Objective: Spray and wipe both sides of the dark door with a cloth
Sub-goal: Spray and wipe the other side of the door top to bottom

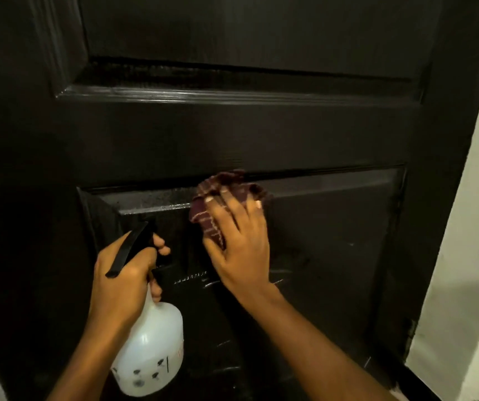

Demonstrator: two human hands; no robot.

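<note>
- Item 1, dark door (pixel 232 134): fills the view, face toward me, long axis upright. 2 recessed panels show, the upper panel (pixel 247 33) far and the lower panel (pixel 333 241) near. A pale wall (pixel 478 198) shows past its right edge.
- Item 2, cloth (pixel 203 215): maroon with pale stripes, bunched against the top moulding of the lower panel, near the door's middle. It is crumpled, so it has no clear long axis.
- Item 3, right hand (pixel 241 247): flat on the cloth, fingers straight and spread, pressing it to the door; nothing is gripped.
- Item 4, left hand (pixel 119 279): fingers curled round the neck of the spray bottle (pixel 151 348). I cannot tell whether the trigger is squeezed.
- Item 5, spray bottle: white body, black head, just left of the right hand. Its long axis is roughly upright, base near and low, nozzle aimed far and upward at the lower panel.
- Step in hand, my reading: wiping this face at the lower panel's top edge. Wet beads and streaks show left of and below the cloth.
- Next move, my reading: sweep the cloth left and down over those streaks with flat, firm pressure, working into the moulding groove.
- The door's other side is out of view, so I judge 1 of 2 sides remains.
</note>
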